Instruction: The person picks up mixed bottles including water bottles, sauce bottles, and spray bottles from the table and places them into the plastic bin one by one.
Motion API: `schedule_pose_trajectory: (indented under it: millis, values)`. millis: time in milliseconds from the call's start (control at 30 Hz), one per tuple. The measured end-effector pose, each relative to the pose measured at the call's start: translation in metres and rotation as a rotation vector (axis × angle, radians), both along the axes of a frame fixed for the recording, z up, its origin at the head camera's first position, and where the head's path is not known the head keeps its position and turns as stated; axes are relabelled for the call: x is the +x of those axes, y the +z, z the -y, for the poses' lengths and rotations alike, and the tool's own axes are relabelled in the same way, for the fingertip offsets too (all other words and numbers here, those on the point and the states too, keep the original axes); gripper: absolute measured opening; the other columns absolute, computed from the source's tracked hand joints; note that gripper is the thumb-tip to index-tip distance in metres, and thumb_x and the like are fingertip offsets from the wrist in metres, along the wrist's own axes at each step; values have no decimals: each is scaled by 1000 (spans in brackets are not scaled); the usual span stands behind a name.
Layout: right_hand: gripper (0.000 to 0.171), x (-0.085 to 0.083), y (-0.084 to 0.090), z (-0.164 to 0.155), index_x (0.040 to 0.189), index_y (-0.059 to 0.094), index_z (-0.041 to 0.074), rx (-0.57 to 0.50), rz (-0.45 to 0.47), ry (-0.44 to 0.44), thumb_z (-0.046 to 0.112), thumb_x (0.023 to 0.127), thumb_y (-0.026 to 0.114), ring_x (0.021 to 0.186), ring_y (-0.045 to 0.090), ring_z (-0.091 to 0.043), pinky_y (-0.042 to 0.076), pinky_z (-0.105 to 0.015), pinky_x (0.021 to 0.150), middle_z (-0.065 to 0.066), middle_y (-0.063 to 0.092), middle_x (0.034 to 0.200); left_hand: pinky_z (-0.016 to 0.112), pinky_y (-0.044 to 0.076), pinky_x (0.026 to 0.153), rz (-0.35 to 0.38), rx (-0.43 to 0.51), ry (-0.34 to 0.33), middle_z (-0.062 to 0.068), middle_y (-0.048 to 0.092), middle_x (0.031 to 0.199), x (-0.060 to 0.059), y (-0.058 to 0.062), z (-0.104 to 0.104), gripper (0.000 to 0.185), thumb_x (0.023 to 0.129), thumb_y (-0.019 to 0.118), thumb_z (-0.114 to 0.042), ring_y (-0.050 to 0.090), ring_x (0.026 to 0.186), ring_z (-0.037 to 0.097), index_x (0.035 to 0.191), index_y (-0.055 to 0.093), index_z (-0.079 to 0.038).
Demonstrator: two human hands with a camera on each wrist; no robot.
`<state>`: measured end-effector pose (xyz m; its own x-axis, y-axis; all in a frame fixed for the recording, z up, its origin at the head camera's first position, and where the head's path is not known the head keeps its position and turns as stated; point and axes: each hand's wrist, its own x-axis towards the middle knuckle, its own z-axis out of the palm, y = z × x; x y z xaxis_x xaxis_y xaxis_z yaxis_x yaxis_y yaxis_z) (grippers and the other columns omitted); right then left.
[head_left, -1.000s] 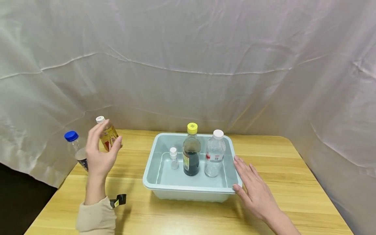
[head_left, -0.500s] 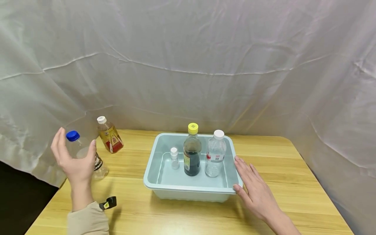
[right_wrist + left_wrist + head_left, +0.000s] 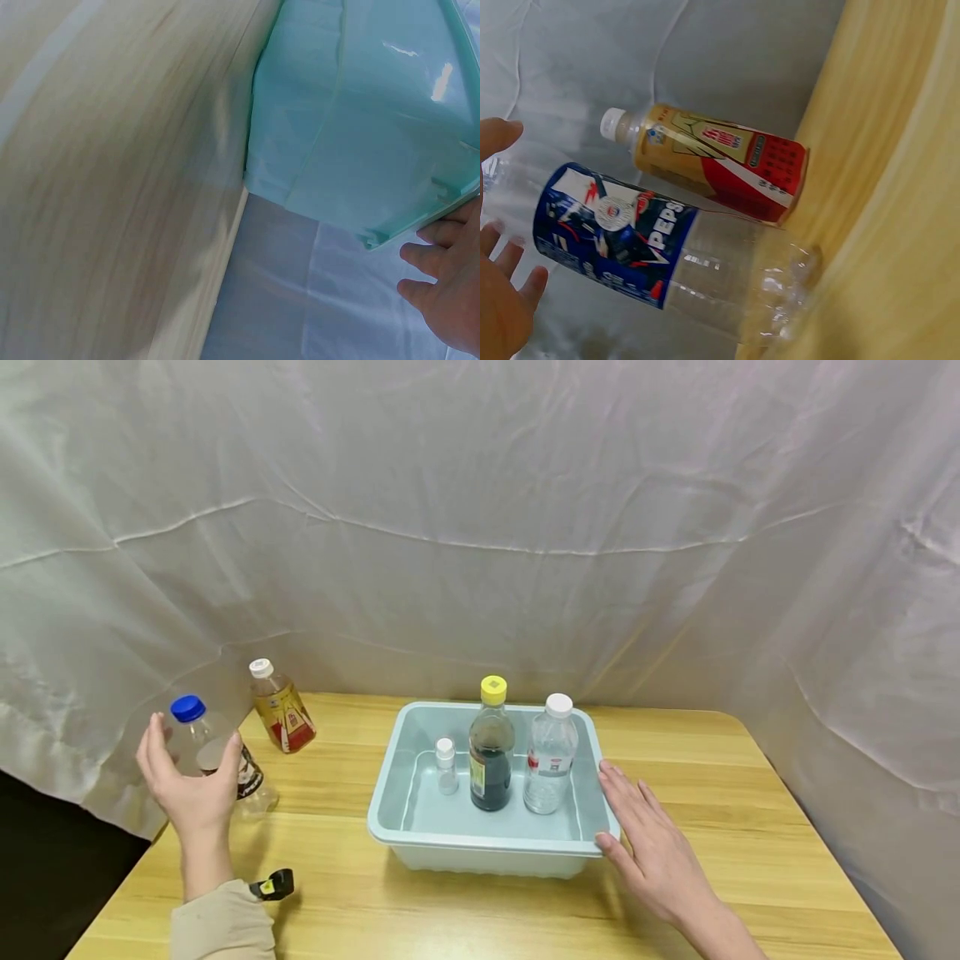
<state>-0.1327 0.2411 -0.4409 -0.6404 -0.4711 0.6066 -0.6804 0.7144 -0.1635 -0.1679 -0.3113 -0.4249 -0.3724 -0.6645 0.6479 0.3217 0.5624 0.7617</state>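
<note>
At the table's left, my left hand (image 3: pixel 191 785) is spread with thumb and fingers on either side of a clear Pepsi bottle (image 3: pixel 615 225) with a blue cap (image 3: pixel 187 708). Whether the skin touches the plastic I cannot tell. Behind it stands a bottle with a gold and red label (image 3: pixel 287 717) and white cap. My right hand (image 3: pixel 652 843) rests with straight fingers along the right rim of a pale blue plastic basin (image 3: pixel 487 841). Upright inside the basin are a small clear bottle (image 3: pixel 446 772), a yellow-capped bottle of dark liquid (image 3: pixel 491 768) and a clear water bottle (image 3: pixel 551 764).
The wooden table (image 3: pixel 735 827) extends around the basin. A pale cloth curtain (image 3: pixel 480 527) hangs behind it and along both sides. At the lower left, beyond the table edge, is a dark area (image 3: pixel 60 868).
My left hand has moved from the gold-and-red-labelled bottle, leftward and nearer, to the Pepsi bottle, then slightly lower. The gold-and-red-labelled bottle stands by itself. My right hand stays on the rim.
</note>
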Motion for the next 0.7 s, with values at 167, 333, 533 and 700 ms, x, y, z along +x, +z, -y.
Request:
schedule_pose_trajectory:
  millis: [167, 333, 533, 700]
  values:
    - [64, 0, -1, 0, 159, 38, -1, -3, 0, 0, 41, 111, 44, 154, 33, -24, 9, -31, 130, -18, 39, 164, 21, 38, 102, 29, 25, -18, -4, 51, 150, -3, -10, 5, 90, 76, 86, -2, 47, 132, 10, 155, 48, -17]
    - [64, -1, -2, -1, 159, 37, -1, -2, 5, 1, 40, 110, 46, 155, 32, -24, 10, -32, 130, -17, 38, 164, 20, 41, 102, 71, 40, -15, -5, 51, 149, -3, -11, 4, 87, 78, 85, -3, 47, 131, 8, 155, 49, -22]
    - [65, -1, -2, -2, 160, 37, 0, -1, 18, 1, 39, 109, 48, 155, 31, -24, 10, -32, 130, -17, 38, 165, 19, 42, 101, 92, 35, -11, -7, 51, 145, -3, -14, 2, 85, 80, 83, -3, 48, 129, 9, 154, 50, -26]
    - [65, -1, -1, -1, 159, 37, 0, -5, 21, 4, 40, 110, 47, 155, 31, -24, 9, -32, 130, -17, 38, 165, 20, 43, 97, 88, 41, -23, -18, 50, 138, -3, -14, 1, 83, 81, 83, -2, 50, 127, 9, 154, 51, -28]
